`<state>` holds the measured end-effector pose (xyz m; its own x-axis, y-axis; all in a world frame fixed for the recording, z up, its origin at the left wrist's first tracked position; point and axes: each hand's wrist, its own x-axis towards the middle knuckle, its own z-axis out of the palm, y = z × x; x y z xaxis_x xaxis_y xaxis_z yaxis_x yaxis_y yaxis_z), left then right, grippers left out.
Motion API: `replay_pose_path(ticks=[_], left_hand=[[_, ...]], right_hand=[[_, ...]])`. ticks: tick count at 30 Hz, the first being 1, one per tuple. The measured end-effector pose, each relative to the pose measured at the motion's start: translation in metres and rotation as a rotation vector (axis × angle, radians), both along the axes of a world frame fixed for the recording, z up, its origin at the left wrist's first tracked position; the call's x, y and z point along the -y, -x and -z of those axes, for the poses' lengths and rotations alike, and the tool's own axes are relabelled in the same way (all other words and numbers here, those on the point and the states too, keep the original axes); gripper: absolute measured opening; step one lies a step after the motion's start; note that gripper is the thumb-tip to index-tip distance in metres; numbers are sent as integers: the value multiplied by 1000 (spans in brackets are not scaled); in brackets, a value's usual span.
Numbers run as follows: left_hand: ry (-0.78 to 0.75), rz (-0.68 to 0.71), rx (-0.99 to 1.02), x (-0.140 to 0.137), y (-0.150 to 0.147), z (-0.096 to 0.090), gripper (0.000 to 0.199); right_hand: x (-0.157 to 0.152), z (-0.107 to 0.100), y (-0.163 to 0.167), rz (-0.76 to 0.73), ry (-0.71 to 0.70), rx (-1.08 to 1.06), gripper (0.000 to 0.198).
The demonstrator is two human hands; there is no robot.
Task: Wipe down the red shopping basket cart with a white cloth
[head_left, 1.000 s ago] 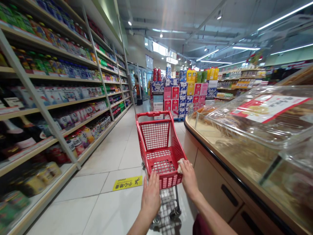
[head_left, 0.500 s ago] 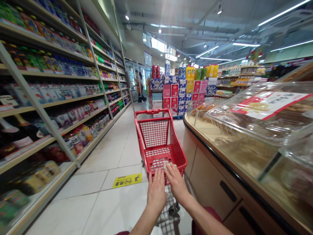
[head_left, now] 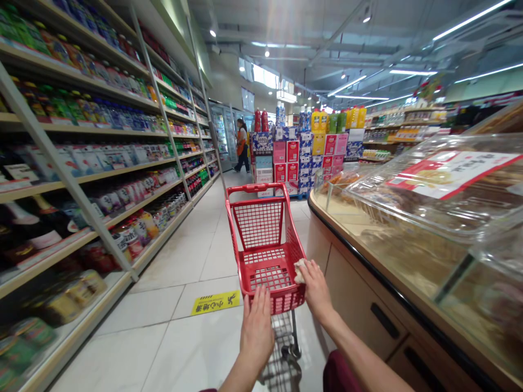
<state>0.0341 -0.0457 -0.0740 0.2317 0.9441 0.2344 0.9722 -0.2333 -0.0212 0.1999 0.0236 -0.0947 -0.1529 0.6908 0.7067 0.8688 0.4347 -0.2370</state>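
Note:
A red plastic shopping cart [head_left: 261,223] with a gridded basket stands on the floor in front of me. My left hand [head_left: 258,326] rests on the cart's near rim, fingers stretched out side by side, with nothing seen in it. At the near right corner, my right hand [head_left: 316,288] presses a crumpled whitish cloth [head_left: 300,270] against the rim, fingers curled over it. Part of the cloth is hidden under those fingers. Nothing lies in the visible part of the basket.
Drink shelves [head_left: 114,128] line the left side. A counter [head_left: 359,272] with clear packs of baked goods [head_left: 441,179] runs close along the right. Stacked drink boxes [head_left: 286,158] stand ahead, a person [head_left: 242,144] walking beside them. A yellow floor sticker [head_left: 215,302] lies left of the cart.
My right hand has moved right with the cloth, from the middle of the near rim to its right corner. The left hand stays on the rim. The distant person has come into fuller view.

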Motion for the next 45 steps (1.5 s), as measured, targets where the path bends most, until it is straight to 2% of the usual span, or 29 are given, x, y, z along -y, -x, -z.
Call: replay_pose_path(ticks=[2, 5, 6, 11, 14, 16, 19, 21, 24, 28, 31, 34, 37, 39, 41, 45], left_hand=[[16, 13, -2, -2, -3, -2, 70], [68, 16, 6, -3, -7, -4, 70], [74, 15, 9, -3, -8, -4, 70], [73, 26, 24, 0, -12, -3, 72], [121, 39, 49, 0, -13, -6, 68], [89, 43, 43, -4, -6, -11, 66], [18, -33, 12, -11, 17, -21, 61], [45, -40, -10, -15, 31, -28, 56], [84, -33, -6, -16, 41, -39, 47], [75, -66, -6, -10, 23, -52, 41], [100, -39, -50, -4, -8, -57, 38], [132, 44, -20, -1, -38, -55, 35], [110, 186, 52, -7, -42, -50, 44], [64, 168, 48, -17, -29, -47, 52], [22, 100, 2, -27, -12, -43, 56], [-20, 70, -76, -33, -5, -38, 59]], right_hand=[[2, 1, 5, -25, 2, 3, 46], [7, 4, 10, -213, -31, 72, 45], [7, 3, 9, -227, -36, 74, 44], [5, 1, -3, 4, 9, -46, 50], [12, 3, 6, -122, -7, 18, 48], [13, 2, 7, -199, -18, 74, 46], [6, -3, -4, -50, 27, 49, 47], [0, -3, -11, 50, 66, 13, 47], [-2, 5, -11, -16, 54, 27, 46], [-2, 17, -17, -130, -8, 41, 44], [-14, 15, -43, -141, -10, 40, 40], [-34, 4, -77, -80, 67, 35, 38], [-44, -6, -96, 33, 172, -8, 40], [-35, -7, -90, 78, 200, -67, 44], [-13, -1, -73, 77, 184, -139, 50], [35, 8, -41, -39, 155, -242, 60]])
